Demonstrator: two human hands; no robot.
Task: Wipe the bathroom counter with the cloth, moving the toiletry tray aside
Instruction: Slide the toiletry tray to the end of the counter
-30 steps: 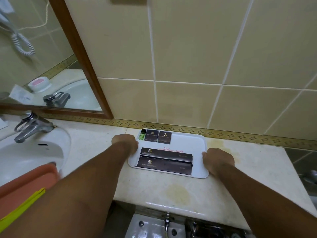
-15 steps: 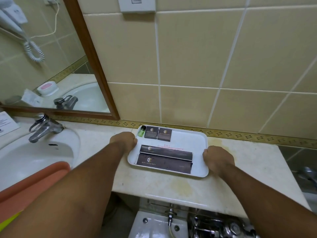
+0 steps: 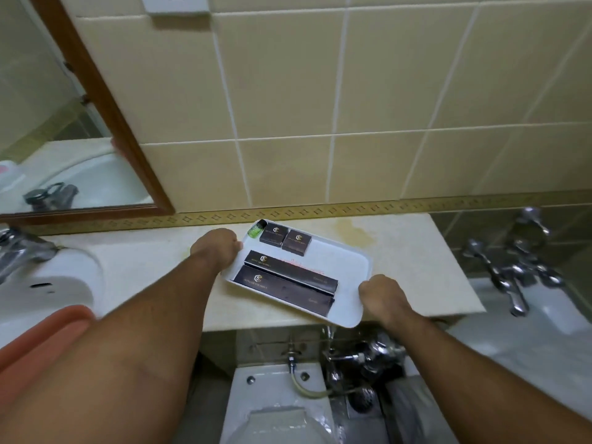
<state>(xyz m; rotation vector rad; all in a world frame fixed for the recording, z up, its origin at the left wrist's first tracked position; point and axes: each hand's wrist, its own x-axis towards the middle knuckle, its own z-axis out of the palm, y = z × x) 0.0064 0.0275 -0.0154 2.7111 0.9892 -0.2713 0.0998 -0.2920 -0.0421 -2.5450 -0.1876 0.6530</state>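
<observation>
A white toiletry tray [image 3: 347,265] carries two long dark boxes [image 3: 288,280], two small dark boxes [image 3: 285,239] and a small green bottle [image 3: 256,230]. My left hand [image 3: 214,248] grips its left edge and my right hand [image 3: 381,294] grips its right near corner. The tray is skewed, its near right corner jutting past the front edge of the beige counter [image 3: 147,270]. A yellowish stain [image 3: 358,232] marks the counter behind the tray. No cloth is in sight.
A white sink [image 3: 48,283] with a chrome faucet [image 3: 19,248] lies at the left, an orange basin [image 3: 38,344] in front of it. A wood-framed mirror [image 3: 105,100] hangs above. A toilet [image 3: 275,408] and pipes sit below the counter; bath taps [image 3: 512,274] stand at the right.
The tray has turned and shifted toward me, its right corner now over the counter's front edge. My view has swung right and down, showing the bath taps and toilet.
</observation>
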